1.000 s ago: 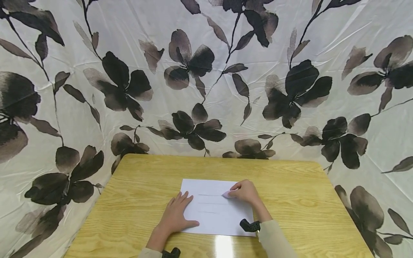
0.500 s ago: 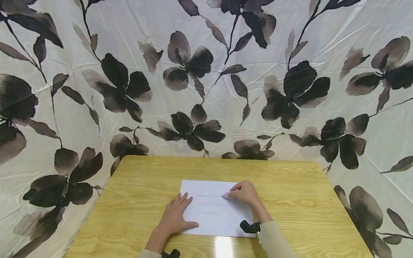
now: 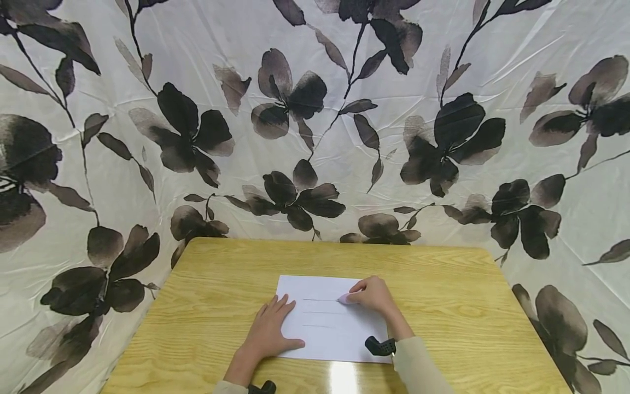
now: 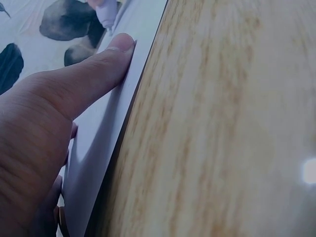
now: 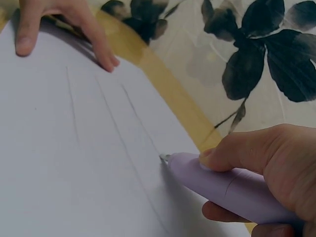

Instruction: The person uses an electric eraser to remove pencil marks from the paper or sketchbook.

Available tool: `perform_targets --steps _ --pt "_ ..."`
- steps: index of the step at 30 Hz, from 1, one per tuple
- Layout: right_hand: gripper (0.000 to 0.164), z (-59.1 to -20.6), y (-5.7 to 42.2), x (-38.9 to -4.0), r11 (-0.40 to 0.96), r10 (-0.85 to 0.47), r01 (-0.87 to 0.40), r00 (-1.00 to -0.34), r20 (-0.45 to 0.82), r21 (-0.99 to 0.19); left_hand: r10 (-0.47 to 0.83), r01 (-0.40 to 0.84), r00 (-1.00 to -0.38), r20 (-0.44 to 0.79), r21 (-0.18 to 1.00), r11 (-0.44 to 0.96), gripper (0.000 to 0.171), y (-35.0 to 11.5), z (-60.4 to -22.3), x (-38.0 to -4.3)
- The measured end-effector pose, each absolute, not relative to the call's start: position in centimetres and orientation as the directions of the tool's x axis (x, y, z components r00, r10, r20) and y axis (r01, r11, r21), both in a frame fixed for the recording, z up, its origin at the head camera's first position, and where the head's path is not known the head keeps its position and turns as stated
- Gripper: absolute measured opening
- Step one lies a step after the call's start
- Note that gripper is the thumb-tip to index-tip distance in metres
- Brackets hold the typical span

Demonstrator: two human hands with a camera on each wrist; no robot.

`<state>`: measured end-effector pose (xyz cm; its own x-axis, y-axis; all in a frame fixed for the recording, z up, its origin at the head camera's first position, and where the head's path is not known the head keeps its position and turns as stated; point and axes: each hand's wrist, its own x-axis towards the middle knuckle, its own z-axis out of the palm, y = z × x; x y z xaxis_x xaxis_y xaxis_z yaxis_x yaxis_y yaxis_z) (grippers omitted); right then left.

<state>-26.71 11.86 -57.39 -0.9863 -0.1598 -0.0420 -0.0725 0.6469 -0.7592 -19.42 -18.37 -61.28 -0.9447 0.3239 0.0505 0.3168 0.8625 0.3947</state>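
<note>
A white sheet of paper (image 3: 339, 345) lies on the wooden table (image 3: 453, 306), with three thin grey lines across it. My left hand (image 3: 268, 331) rests on its left side, fingers spread and thumb near the front edge. In my right hand (image 3: 376, 295) is a thick lavender pen-shaped tool (image 5: 222, 182), held between thumb and fingers. Its small metallic tip (image 5: 164, 157) sits at the right end of the top line (image 5: 138, 115). The tool's back end is hidden by the hand. In the left wrist view, the thumb (image 4: 106, 59) presses on the paper.
Table surface surrounds the sheet on all sides. A floral-patterned cloth (image 3: 364, 164) hangs behind the table and along both sides. Black wrist cameras (image 3: 380, 346) sit on both forearms, the right one over the paper. Glare (image 3: 343, 377) shows near the front.
The head view shifts very slightly. Both hands stay in nearly the same place, and the tool's tip remains by the right end of the top line.
</note>
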Motion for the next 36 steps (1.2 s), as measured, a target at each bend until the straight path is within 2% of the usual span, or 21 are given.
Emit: perform_targets --steps 5,10,20,30,36 --pt "0.018 -57.55 11.64 -26.86 0.644 -0.174 -0.087 -0.984 -0.035 -0.76 0.321 0.313 -0.946 0.048 0.39 0.866 0.105 -18.43 -61.29 -19.41" --pt "0.016 -57.41 12.04 -26.81 0.651 -0.132 -0.051 -0.99 -0.047 -0.757 0.321 0.316 -0.946 0.055 0.392 0.864 0.104 -18.4 -61.16 -19.52" --pt "0.017 -57.23 11.94 -26.62 0.606 -0.158 -0.036 -0.985 -0.076 -0.794 0.329 0.32 -0.943 0.047 0.395 0.861 0.104 -18.44 -61.34 -19.52" --pt "0.015 -57.14 12.18 -26.84 0.603 -0.214 -0.109 -0.976 -0.028 -0.79 0.322 0.318 -0.945 0.06 0.4 0.859 0.104 -18.57 -60.86 -19.29" --pt "0.012 -57.24 11.85 -26.62 0.607 -0.203 -0.099 -0.979 -0.033 -0.788 0.326 0.32 -0.944 0.053 0.393 0.862 0.104 -18.52 -61.16 -19.33"
